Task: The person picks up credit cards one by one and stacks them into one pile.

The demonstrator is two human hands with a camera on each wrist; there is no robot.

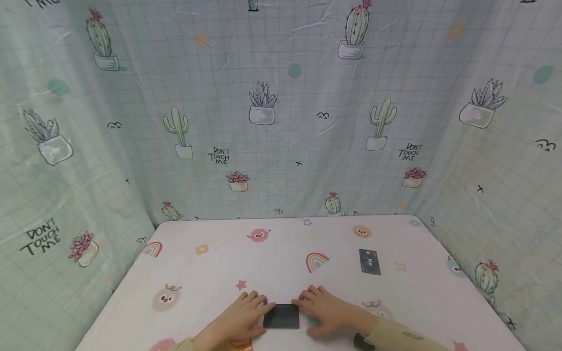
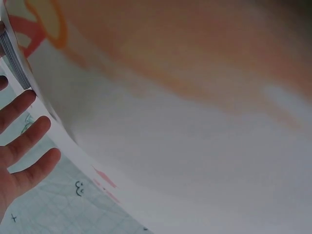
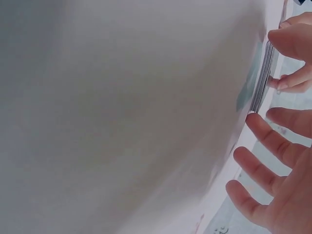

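Note:
A neat stack of dark cards (image 1: pixel 282 316) lies flat on the white patterned table between my two hands. My left hand (image 1: pixel 240 316) is at its left side, the index fingertip touching the far left corner and the thumb by the near left corner. On the other side my right hand (image 1: pixel 327 311) has its index fingertip at the far right corner, while the thumb sits a little off the near right. Both hands have their fingers spread. The right wrist view shows the striped edge of the stack (image 3: pixel 262 80), several cards thick.
One dark card marked "Vip" (image 1: pixel 370 262) lies apart, farther back to the right. A cactus-print curtain (image 1: pixel 285 146) surrounds the table (image 1: pixel 272 268) at the back and sides. Something small and black (image 1: pixel 363 342) shows under the right wrist.

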